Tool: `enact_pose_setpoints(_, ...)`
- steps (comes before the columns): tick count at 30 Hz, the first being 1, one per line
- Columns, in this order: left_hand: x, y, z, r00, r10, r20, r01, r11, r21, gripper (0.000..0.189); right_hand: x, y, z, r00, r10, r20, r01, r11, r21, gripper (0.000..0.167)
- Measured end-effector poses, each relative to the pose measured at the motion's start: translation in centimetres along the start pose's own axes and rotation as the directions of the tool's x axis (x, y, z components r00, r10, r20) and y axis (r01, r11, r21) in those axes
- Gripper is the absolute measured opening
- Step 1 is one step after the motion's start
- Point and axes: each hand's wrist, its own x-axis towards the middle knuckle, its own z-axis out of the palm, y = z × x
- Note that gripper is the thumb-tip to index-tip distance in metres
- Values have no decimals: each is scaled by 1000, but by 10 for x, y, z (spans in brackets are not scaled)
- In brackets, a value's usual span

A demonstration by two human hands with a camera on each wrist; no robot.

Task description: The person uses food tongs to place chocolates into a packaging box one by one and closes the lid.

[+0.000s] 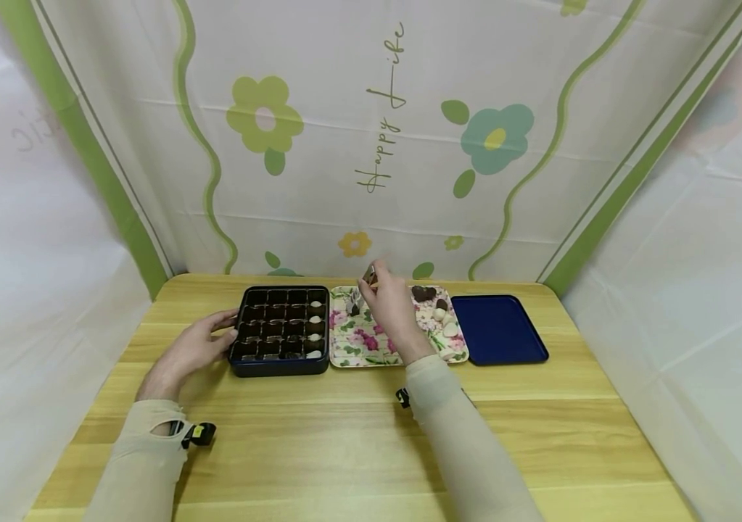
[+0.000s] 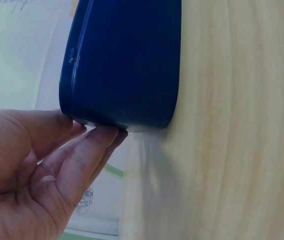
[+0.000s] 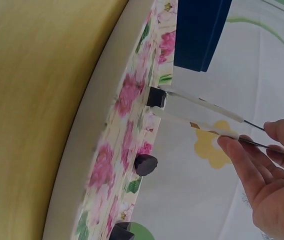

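Metal tongs (image 3: 207, 104) straddle a dark chocolate (image 3: 156, 97) on the floral tray (image 1: 352, 354); I see the right hand (image 1: 392, 304) pinching them, while the left hand (image 1: 196, 346), fingers loosely extended, touches the dark-blue box's (image 1: 279, 368) side.

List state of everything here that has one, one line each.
Box, uncovered, white pieces in right column
Tray, flat, chocolates on it
Lid, off, lying flat
Tongs, tips either side of a dark chocolate
Left grip, touching box
Right grip, pinching tongs

2 arms (image 1: 138, 471) extended: right grip (image 1: 393, 308) pinching, left grip (image 1: 191, 351) loose.
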Motion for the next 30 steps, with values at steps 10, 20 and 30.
enact_pose_setpoints(10, 0, -1, 0, 1000, -15, 10, 16, 1000, -11, 62, 3, -1, 2, 1000, 19, 5, -19, 999, 36, 21)
enact_pose_setpoints(20, 0, -2, -1, 1000, -23, 20, 24, 1000, -20, 62, 1, -40, -15, 999, -24, -43, 29, 993, 118, 15)
enact_pose_setpoints(30, 0, -1, -1, 999, -18, 27, 19, 999, -32, 62, -6, -27, -15, 999, -39, -25, 39, 999, -1, 25)
